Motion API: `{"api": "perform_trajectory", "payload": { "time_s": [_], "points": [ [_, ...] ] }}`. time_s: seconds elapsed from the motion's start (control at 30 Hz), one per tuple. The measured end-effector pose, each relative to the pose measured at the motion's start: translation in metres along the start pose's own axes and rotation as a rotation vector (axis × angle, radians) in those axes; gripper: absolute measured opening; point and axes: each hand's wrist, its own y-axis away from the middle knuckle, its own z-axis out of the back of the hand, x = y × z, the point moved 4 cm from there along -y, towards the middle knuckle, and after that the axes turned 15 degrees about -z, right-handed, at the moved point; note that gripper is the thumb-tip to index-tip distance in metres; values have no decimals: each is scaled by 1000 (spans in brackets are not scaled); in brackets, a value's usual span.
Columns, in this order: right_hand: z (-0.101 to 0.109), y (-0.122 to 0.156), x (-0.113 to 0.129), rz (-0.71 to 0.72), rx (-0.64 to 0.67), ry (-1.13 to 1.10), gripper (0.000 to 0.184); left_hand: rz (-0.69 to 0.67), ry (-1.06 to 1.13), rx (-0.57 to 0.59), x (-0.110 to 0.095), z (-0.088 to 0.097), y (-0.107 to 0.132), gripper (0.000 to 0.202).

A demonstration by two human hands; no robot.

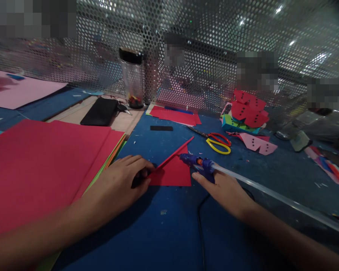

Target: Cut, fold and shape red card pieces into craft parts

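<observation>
My left hand [130, 173] is closed on the left corner of a small red paper sheet [173, 171]. One edge of that sheet stands up as a folded flap, slanting from my fingers toward the upper right. My right hand [220, 188] grips a blue hot glue gun [199, 162] with a long clear glue stick [271, 190] running out of its back. The gun's nozzle points left and is at the fold of the red paper; whether it touches I cannot tell. A black cord [201, 233] hangs below the gun.
Large red sheets [45, 158] lie stacked on the left. Beyond are a black phone [99, 111], a glass bottle [132, 79], a black strip [161, 128], scissors [219, 143], and folded dotted red papers [250, 109]. A perforated metal screen [152, 49] bounds the blue table [158, 241].
</observation>
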Motion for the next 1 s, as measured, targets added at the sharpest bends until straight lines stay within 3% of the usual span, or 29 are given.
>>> {"api": "perform_trajectory", "payload": {
  "time_s": [0.7,1.0],
  "points": [
    [0,-4,-3,-44,27,-30,43,-7,-14,2,-1,-1,0,17],
    [3,-4,-8,-19,62,-249,41,-17,-24,-6,-2,1,0,16]
  ]
}}
